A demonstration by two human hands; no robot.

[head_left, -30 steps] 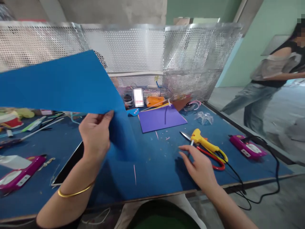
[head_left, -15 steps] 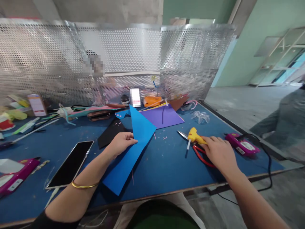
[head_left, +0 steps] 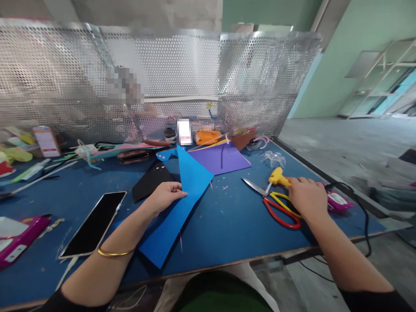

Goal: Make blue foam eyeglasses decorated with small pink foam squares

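My left hand pinches the near fold of a bright blue paper sheet, which is bent and partly raised off the table. In my right hand is the handle of what looks like a yellow glue gun, a white stick jutting from it. Scissors with red and yellow handles lie just below it, blades apart from the sheet. Behind my left hand rests a black paper piece. Purple paper lies beyond the blue sheet.
A phone and a magenta device lie at left. Another magenta device with a black cord sits beyond my right hand. Crumpled clear plastic and an orange packet are farther back, before a perforated metal screen.
My right hand has moved right with the yellow glue gun, uncovering more of the scissors' handles. My left hand and the blue sheet stay nearly where they were.
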